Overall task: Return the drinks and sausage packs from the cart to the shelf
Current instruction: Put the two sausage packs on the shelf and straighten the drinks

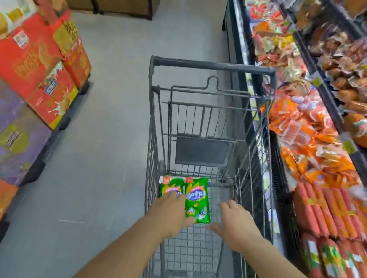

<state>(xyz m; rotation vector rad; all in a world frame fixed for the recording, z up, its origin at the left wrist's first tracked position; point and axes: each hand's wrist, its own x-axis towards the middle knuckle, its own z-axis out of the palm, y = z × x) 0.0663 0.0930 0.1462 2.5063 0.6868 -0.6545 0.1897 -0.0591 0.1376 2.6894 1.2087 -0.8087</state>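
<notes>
Shop aisle, shelf (332, 162) right — left hand (169, 211) grips green packs (197, 200) in the cart (213, 67); right hand (233, 226) spread, empty.

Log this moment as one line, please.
stage: reaching into cart | left hand: on green packs | right hand: open, empty, beside packs | shelf: right of cart

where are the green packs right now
In the head view, the two green packs lie side by side on the cart floor at its left side, under the left hand, with the right hand just right of them.
</notes>
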